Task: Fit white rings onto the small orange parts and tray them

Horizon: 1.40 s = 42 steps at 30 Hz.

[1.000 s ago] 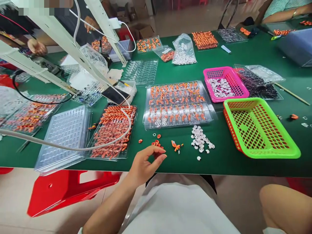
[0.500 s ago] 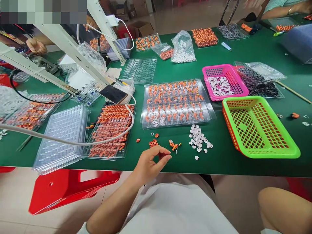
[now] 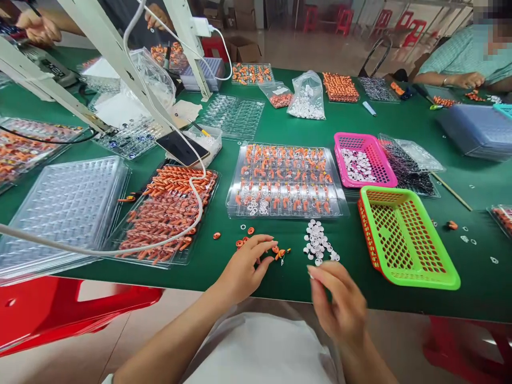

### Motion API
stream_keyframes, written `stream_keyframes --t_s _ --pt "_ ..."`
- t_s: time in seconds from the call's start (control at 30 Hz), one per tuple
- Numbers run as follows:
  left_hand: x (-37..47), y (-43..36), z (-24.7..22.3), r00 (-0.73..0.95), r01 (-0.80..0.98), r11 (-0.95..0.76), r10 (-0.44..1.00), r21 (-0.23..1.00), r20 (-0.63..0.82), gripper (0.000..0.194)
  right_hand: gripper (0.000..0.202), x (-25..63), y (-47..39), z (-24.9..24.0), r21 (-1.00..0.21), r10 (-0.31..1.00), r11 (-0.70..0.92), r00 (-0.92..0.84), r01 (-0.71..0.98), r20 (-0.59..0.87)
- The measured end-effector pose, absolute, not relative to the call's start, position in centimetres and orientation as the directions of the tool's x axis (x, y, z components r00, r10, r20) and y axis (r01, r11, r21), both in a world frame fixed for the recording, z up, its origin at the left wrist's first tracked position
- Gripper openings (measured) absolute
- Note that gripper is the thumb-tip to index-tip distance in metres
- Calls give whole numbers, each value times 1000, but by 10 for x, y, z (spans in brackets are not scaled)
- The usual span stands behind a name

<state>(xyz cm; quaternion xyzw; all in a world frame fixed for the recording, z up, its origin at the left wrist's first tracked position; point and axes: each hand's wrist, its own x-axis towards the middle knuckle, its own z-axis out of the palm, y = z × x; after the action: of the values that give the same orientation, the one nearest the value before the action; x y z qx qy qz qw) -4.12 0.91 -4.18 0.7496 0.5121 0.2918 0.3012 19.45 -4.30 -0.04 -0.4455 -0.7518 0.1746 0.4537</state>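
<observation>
My left hand [image 3: 245,269] hovers low over the front of the green table, its thumb and fingers apart. Just beyond its fingertips lies a small orange piece with a yellow tip [image 3: 282,254]. Some orange ring-shaped pieces [image 3: 240,243] are partly hidden behind that hand. My right hand [image 3: 340,301] has thumb and forefinger drawn together in a pinch; what sits between them is too small to make out. Close above it spreads a loose heap of white discs [image 3: 317,240]. Behind both hands stands a clear tray [image 3: 236,210] holding rows of curved orange parts and some white rings.
To the right are a green basket [image 3: 436,280] and a pink basket [image 3: 340,140] with white discs inside. At left lie a tray of orange parts [image 3: 160,213], stacked clear trays [image 3: 68,202] and a phone [image 3: 182,148]. A white cable [image 3: 202,200] crosses them. Co-workers sit across the table.
My right hand has come into view beside the white discs, fingers pinched. My left hand has widened its fingers near the orange piece. The camera view has shifted.
</observation>
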Motion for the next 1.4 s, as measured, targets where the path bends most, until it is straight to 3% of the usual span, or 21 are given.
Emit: stream_keyframes --t_s 0.13,0.37,0.6,0.77,0.9,1.03,1.1,1.2,1.3,1.4 --pt "-36 12 -47 349 599 -387 914 701 206 28 39 152 3 -32 -568 840 542 -368 619 399" --pt "-31 14 -46 398 650 -402 903 645 162 24 22 146 15 -33 -443 859 499 -491 745 143" --pt "-28 12 -48 394 658 -420 899 625 190 22 17 154 5 -43 -345 895 445 -410 826 174" --pt "-21 15 -46 392 689 -413 903 595 174 23 18 162 -2 -40 -386 902 432 -386 815 193" --pt "-18 15 -44 392 699 -409 905 586 163 24 15 172 -6 -29 -520 931 364 -319 773 177" --pt "-16 8 -34 334 590 -403 911 700 243 24 13 179 -10 -21 -611 959 270 -153 744 238" --pt "-14 3 -25 323 460 -347 923 817 210 24 13 178 -11 -21 -629 946 284 -103 724 309" --pt "-7 -1 -15 316 303 -79 949 950 -22 25 17 174 -13 -21 -619 911 338 -80 709 405" --pt "-1 0 -15 293 126 185 932 975 -214 17 20 169 -14 -22 -605 888 367 -74 706 453" --pt "3 2 -23 282 -11 297 917 955 -281 18 21 165 -16 -26 -601 877 383 -72 701 475"
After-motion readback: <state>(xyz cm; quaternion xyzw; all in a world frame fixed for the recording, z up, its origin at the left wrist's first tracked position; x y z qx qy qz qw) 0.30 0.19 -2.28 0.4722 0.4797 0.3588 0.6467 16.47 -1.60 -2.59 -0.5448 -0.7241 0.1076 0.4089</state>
